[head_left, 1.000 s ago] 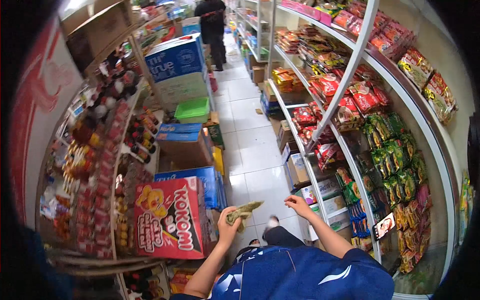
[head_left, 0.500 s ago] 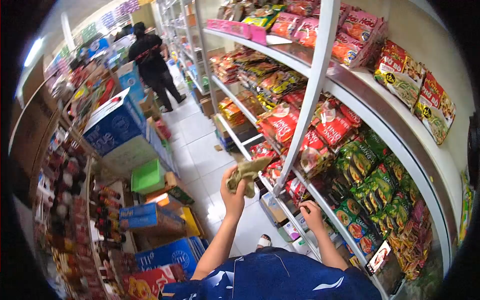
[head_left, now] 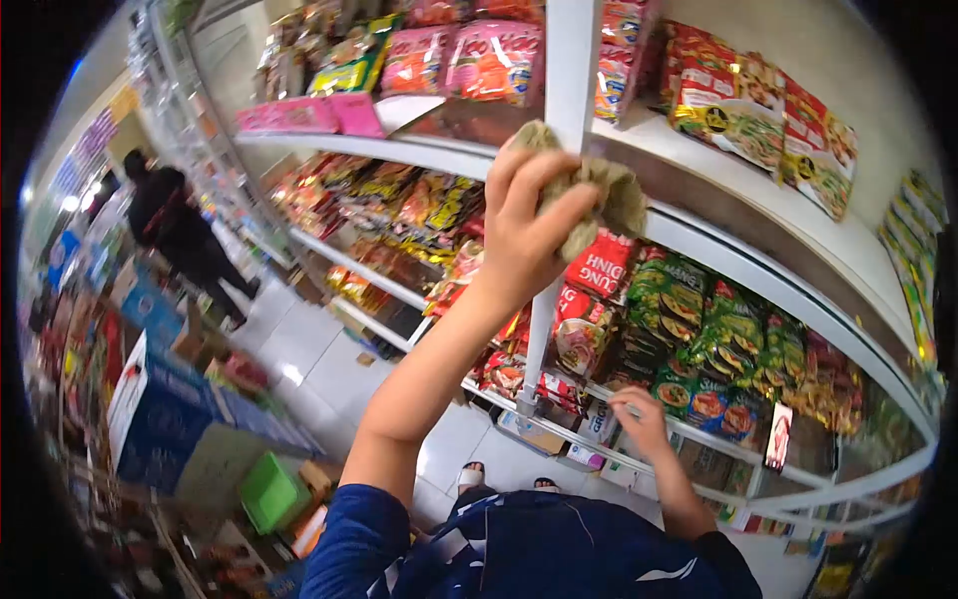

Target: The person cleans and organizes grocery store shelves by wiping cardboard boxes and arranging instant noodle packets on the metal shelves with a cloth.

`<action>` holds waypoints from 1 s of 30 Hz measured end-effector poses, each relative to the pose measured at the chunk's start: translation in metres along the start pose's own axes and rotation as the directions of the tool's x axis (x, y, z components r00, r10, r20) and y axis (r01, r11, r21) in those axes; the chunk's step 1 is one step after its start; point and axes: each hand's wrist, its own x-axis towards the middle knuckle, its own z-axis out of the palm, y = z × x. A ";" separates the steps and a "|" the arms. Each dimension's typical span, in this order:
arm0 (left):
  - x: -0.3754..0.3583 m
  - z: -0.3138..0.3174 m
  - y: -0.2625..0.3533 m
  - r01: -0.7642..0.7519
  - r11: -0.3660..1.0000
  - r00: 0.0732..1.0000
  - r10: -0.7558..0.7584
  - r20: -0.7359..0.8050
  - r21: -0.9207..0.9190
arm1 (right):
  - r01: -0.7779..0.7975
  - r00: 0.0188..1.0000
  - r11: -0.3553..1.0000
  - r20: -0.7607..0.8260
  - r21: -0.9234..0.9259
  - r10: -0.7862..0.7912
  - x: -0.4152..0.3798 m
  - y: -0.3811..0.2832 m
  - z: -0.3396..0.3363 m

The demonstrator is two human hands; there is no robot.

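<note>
My left hand [head_left: 539, 205] is closed on a grayish-green cloth [head_left: 624, 195], pressed to the white shelf post [head_left: 571, 75] at the height of the upper shelf edge. Lower down, my right hand [head_left: 642, 414] hangs with loosely bent fingers by the lower shelf rail, nothing visible in it. Close to it are red noodle packets [head_left: 582, 329] and green noodle packets [head_left: 667, 295]. Pink noodle packets [head_left: 496, 62] stand on the upper shelf, to the left of the post.
Red and white noodle bags [head_left: 733, 105] lean on the upper right shelf. A lit phone [head_left: 779, 436] stands by the lower rail at right. Across the tiled aisle [head_left: 334, 369] are a green basket [head_left: 271, 491] and a blue carton [head_left: 165, 424]. A person [head_left: 185, 225] stands farther down the aisle.
My left hand has lifted the cloth from over the aisle up to the post. The view has turned right toward the shelves. My right hand stays low near the rail, its fingers loosened.
</note>
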 end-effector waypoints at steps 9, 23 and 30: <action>-0.151 0.011 -0.014 -0.115 0.957 0.978 0.156 0.137 -0.266 | 0.169 0.918 0.965 -0.324 -0.199 -0.228 0.053 -0.083 0.003; -0.039 0.016 -0.023 -0.063 0.985 0.993 0.047 -0.105 -0.159 | -0.625 0.592 0.618 -0.806 -0.478 -0.025 -0.062 0.063 -0.058; 0.015 -0.005 -0.103 0.078 0.983 0.957 -0.120 -0.266 -0.164 | -0.957 0.289 -0.003 -0.952 -0.290 -0.106 -0.079 0.133 -0.158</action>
